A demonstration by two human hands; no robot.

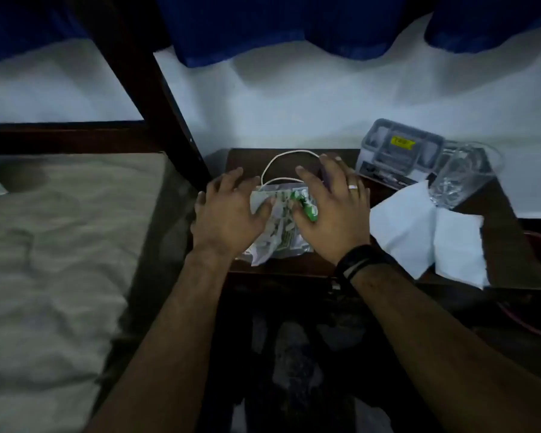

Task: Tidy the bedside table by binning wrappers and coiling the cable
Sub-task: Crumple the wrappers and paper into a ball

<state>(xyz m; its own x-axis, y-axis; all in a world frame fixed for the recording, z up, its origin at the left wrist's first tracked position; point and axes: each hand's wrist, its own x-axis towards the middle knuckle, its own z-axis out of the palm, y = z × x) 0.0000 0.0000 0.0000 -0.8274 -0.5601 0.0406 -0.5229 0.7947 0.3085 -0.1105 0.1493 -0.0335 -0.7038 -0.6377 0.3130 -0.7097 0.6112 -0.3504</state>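
Wrappers (278, 220) lie crumpled directly between the hands, on the near left part of the surface (509, 245). Left hand (228, 214) and right hand (328, 207) flank the bundle with fingers spread and loosely bent, thumbs pressing its foil; neither has closed round it, and both sit equally near. Its long axis runs from the near edge away toward the wall. Cable (286, 167) loops just beyond the fingertips, arching left to right.

A bedroom: mattress (53, 245) beside a small bedside table (512, 245).
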